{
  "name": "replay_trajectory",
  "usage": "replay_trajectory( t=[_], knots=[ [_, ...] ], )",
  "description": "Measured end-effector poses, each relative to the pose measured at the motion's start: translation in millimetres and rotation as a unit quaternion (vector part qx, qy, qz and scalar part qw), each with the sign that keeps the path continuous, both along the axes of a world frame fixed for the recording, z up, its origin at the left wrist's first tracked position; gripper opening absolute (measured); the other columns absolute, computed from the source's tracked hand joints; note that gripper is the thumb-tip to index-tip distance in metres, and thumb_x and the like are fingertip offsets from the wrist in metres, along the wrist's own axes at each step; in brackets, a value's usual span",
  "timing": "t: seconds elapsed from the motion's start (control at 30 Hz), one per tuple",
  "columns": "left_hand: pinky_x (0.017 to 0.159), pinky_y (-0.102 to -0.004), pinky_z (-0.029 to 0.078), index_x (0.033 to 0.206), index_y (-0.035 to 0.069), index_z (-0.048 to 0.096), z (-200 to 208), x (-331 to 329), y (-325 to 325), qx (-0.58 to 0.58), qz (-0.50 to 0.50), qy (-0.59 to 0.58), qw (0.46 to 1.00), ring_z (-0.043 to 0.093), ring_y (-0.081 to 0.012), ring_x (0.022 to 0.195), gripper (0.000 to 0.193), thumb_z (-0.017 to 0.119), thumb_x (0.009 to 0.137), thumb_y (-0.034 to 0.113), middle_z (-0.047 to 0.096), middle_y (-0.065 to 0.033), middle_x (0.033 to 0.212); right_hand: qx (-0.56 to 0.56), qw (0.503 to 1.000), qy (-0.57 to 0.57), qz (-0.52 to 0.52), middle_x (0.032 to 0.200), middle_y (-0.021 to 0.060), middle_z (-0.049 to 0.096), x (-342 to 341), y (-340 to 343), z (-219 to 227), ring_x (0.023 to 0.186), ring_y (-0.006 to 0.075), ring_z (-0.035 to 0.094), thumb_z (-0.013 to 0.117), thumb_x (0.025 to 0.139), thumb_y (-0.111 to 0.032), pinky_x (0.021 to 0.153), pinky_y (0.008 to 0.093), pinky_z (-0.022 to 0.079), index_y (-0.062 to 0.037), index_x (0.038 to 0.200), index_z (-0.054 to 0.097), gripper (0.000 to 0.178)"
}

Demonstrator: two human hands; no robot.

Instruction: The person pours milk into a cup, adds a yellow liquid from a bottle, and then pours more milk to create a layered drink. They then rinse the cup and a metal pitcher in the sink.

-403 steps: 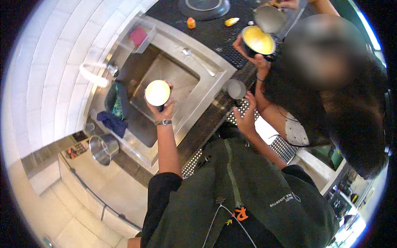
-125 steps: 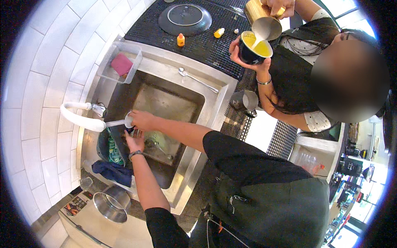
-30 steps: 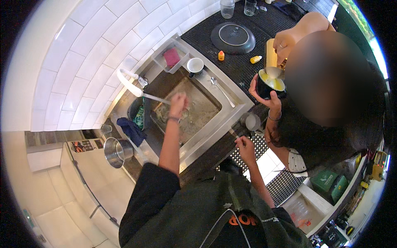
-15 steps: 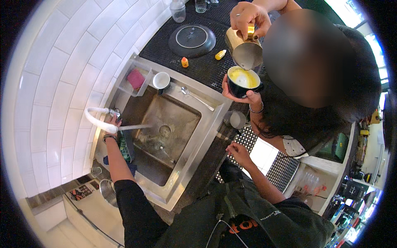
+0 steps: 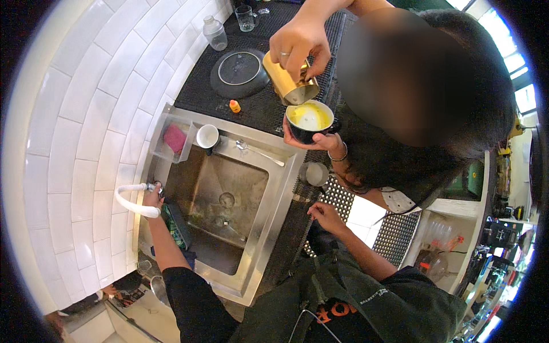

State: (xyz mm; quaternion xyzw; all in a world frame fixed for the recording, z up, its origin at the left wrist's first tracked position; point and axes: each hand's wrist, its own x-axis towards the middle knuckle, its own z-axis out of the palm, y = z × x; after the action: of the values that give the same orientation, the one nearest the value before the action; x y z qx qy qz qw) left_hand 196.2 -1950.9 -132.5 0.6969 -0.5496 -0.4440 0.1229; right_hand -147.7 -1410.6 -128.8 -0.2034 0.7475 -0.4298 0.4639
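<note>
My left hand (image 5: 152,198) is closed on the tap handle (image 5: 158,188), beside the base of the white curved tap (image 5: 130,197) at the sink's left side. No stream shows from the spout. My right hand (image 5: 326,218) hovers beside the sink's right edge with its fingers curled in, and nothing shows in them. Below the tap lies the steel sink (image 5: 251,184), its basin wet. Another person's hand tilts a gold pitcher (image 5: 291,80) over a dark cup (image 5: 309,121) with a yellow and white drink, held in that person's other hand.
On the sink rim stand a clear tub with a pink sponge (image 5: 174,139), a white cup (image 5: 207,136) and a spoon (image 5: 260,153). A dark plate (image 5: 240,74), a small orange bottle (image 5: 234,106) and a glass mug (image 5: 246,19) sit on the black mat. A clear cup (image 5: 314,174) is right of the sink.
The water stream from the tap has stopped. My left hand stays at the handle. The other person's pitcher and cup have shifted left and down in view, and the pitcher now covers the yellow bottle's spot.
</note>
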Motion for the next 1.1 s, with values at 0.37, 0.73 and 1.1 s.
replay_trajectory(
  t=[0.37, 0.73, 1.1],
  knots=[
    [0.066, -0.0289, 0.049, 0.107, 0.002, 0.05, 41.6, 14.4, 180.7, -0.308, 0.131, 0.07, 0.94, 0.056, -0.0155, 0.084, 0.026, 0.064, 0.089, 0.017, 0.056, -0.0069, 0.094, -0.065, 0.997, -0.036, -0.038, 0.07, 0.0036, 0.063, -5.3, 10.4, -30.5, 0.064, 0.0121, 0.06, 0.055, 0.094, -0.02, 0.061, 0.0281, 0.047, -0.0023, 0.085, 0.063, 0.021],
    [0.062, -0.0221, 0.046, 0.104, 0.005, 0.05, 84.3, -71.7, 348.2, -0.199, 0.112, 0.185, 0.956, 0.056, -0.0097, 0.075, 0.018, 0.061, 0.091, 0.013, 0.057, -0.0021, 0.09, -0.043, 0.999, 0.012, -0.027, 0.07, 0.0049, 0.062, -29.1, 21.6, -18.8, 0.063, 0.0127, 0.059, 0.055, 0.093, -0.021, 0.06, 0.0271, 0.046, -0.0025, 0.087, 0.065, 0.023],
    [0.07, -0.0231, 0.045, 0.098, 0.003, 0.054, 141.2, -225.1, 355.1, -0.212, -0.132, 0.338, 0.907, 0.054, -0.0074, 0.079, 0.013, 0.063, 0.089, 0.008, 0.055, -0.0002, 0.086, -0.06, 0.997, 0.041, -0.01, 0.071, 0.0031, 0.059, -42.5, 26.9, 16.3, 0.064, 0.0098, 0.054, 0.055, 0.094, -0.022, 0.059, 0.0272, 0.042, -0.002, 0.088, 0.062, 0.021]
  ],
)
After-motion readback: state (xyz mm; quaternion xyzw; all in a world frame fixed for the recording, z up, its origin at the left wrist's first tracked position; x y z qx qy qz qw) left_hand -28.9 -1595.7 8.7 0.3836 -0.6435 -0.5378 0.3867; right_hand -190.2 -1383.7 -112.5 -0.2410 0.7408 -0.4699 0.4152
